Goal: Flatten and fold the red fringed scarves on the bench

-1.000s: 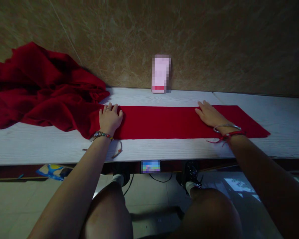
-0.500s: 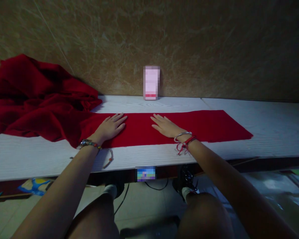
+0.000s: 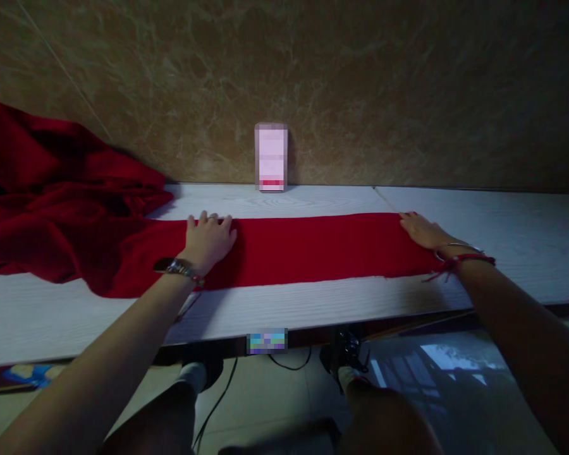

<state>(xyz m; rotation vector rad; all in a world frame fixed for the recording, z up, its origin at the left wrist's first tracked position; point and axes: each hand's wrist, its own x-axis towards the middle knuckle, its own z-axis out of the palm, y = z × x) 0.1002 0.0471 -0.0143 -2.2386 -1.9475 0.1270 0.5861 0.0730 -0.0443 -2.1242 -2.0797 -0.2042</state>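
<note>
A red cloth (image 3: 308,249) lies as a long flat strip across the white wood-grain board. Its left part is a heap of loose folds (image 3: 52,183). On the strip, left of its middle, rests my left hand (image 3: 211,241), fingers spread and slightly bent, tips by the cloth's far edge. My right hand (image 3: 422,232) lies over the strip's right end with its fingers stretched out, covering part of that edge. Neither hand grips the cloth. Bracelets circle both wrists.
Upright against the brown marbled wall (image 3: 360,95) stands a phone-like pink rectangle (image 3: 272,158), blurred out. The white board (image 3: 284,300) ends just before my knees. A black cable (image 3: 218,404) runs over the tiled floor below.
My right hand has slid right along the cloth to its end. My left hand stays near the same place, its fingers now more bent. The view has shifted slightly right.
</note>
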